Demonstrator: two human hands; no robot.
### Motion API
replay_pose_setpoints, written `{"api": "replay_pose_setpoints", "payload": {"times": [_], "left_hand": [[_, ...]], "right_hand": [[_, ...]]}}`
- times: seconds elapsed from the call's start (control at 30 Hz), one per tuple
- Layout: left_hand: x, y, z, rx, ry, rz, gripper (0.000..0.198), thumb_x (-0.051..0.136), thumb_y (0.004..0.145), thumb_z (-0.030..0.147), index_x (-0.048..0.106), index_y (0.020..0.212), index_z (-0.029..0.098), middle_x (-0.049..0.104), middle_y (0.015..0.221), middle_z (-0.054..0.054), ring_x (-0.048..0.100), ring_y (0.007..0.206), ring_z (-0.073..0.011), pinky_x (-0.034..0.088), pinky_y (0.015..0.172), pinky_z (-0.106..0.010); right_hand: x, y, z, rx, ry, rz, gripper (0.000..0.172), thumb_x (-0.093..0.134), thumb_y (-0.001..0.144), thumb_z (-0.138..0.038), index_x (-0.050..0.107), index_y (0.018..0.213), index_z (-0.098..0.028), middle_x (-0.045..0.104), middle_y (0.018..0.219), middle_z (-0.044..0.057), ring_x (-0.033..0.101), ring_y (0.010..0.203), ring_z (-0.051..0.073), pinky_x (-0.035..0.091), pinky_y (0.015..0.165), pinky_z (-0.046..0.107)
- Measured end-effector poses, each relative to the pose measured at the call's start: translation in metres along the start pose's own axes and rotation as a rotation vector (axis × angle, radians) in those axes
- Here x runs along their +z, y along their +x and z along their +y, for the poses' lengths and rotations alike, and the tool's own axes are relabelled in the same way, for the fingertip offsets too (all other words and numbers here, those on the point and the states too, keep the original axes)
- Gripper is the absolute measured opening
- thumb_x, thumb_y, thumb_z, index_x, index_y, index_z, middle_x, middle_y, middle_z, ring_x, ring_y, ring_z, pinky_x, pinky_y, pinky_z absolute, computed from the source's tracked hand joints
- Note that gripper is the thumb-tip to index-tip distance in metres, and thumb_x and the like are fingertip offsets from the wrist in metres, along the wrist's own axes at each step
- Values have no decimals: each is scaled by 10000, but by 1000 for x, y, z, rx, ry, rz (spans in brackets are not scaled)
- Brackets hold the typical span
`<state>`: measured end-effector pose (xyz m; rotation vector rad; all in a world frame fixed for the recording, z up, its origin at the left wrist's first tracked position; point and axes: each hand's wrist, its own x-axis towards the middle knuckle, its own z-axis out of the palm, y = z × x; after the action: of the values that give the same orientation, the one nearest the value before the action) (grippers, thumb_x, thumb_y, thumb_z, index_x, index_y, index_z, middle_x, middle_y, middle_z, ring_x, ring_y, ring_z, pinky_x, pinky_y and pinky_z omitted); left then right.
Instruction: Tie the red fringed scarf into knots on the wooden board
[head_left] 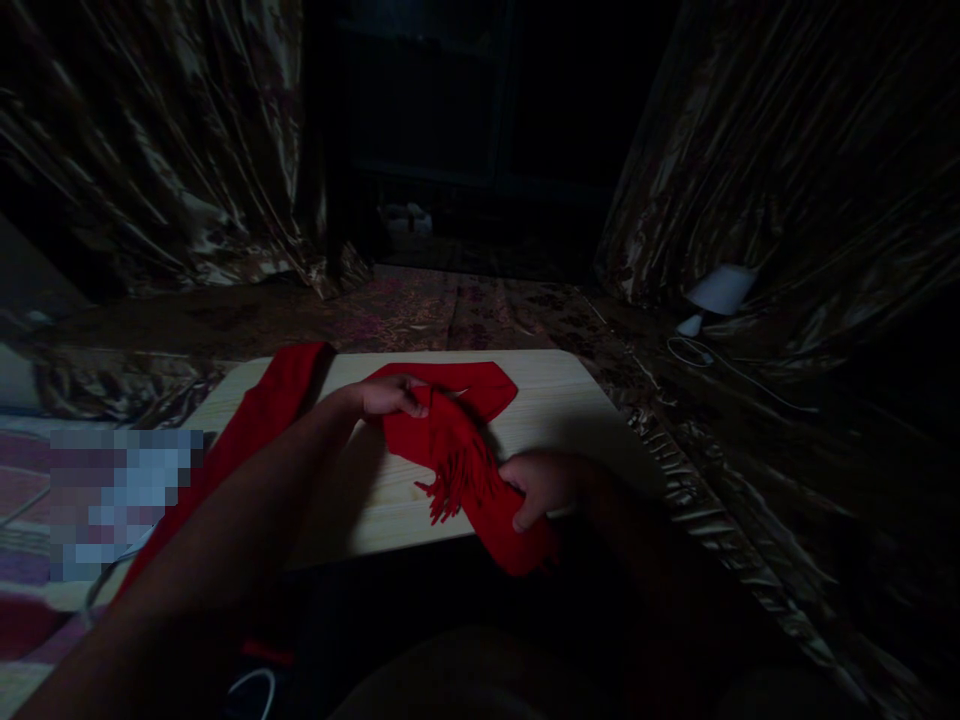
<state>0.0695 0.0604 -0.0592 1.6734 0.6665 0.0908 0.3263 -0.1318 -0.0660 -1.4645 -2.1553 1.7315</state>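
Observation:
A red scarf with a fringed end is stretched between my two hands over a pale wooden table. My left hand is closed on a fold of it, thumb on top, near the table's middle. Lower and to the right, my right hand pinches the fringed part, which hangs past the table's near edge. Part of the red cloth lies flat behind my left hand. Another long red strip of cloth runs along the table's left side, partly behind my left forearm; whether it joins the scarf, I cannot tell.
A small white lamp with its cord stands at the right on dark cloth. Patterned curtains hang on both sides. Striped fabric lies at the left beside a blurred patch. The room is very dim.

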Motion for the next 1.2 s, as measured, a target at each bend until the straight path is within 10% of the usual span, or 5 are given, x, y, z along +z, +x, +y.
{"api": "replay_pose_setpoints", "payload": {"times": [0.27,0.43,0.67,0.87,1.2], "left_hand": [[32,-1,17,59,699,387,601,591,789,611,654,1186,165,704,1164,-123,641,1059,-295,475,927,-362],[86,-26,17,235,1015,679,539,386,956,534,671,1219,160,677,1197,-174,583,1162,-333,396,1028,-454],[111,-30,-11,197,1009,443,592,318,991,548,497,1469,248,531,1479,-99,404,1406,-312,290,1140,-512],[103,-2,-23,251,1148,575,561,333,989,505,560,1411,213,579,1408,-149,457,1333,-356,307,1095,-608],[61,28,-31,324,1109,553,534,415,957,541,597,1381,272,612,1373,-96,515,1296,-297,387,1092,-507]], "right_hand": [[-31,26,5,-15,-173,614,174,695,809,-301,688,891,-148,679,707,14,597,625,136,433,596,245],[-42,52,10,-34,-498,1046,400,550,919,-303,642,1277,-149,655,1281,140,613,1142,238,443,984,338],[-55,92,17,180,-633,830,747,453,944,-599,379,1536,-149,362,1580,177,321,1455,339,256,1165,443],[-79,124,19,246,-705,793,704,353,986,-558,309,1569,-166,243,1631,177,229,1492,354,206,1171,489],[-98,118,9,232,-732,920,528,426,981,-424,561,1398,-130,534,1452,178,495,1333,281,353,1080,351]]}}
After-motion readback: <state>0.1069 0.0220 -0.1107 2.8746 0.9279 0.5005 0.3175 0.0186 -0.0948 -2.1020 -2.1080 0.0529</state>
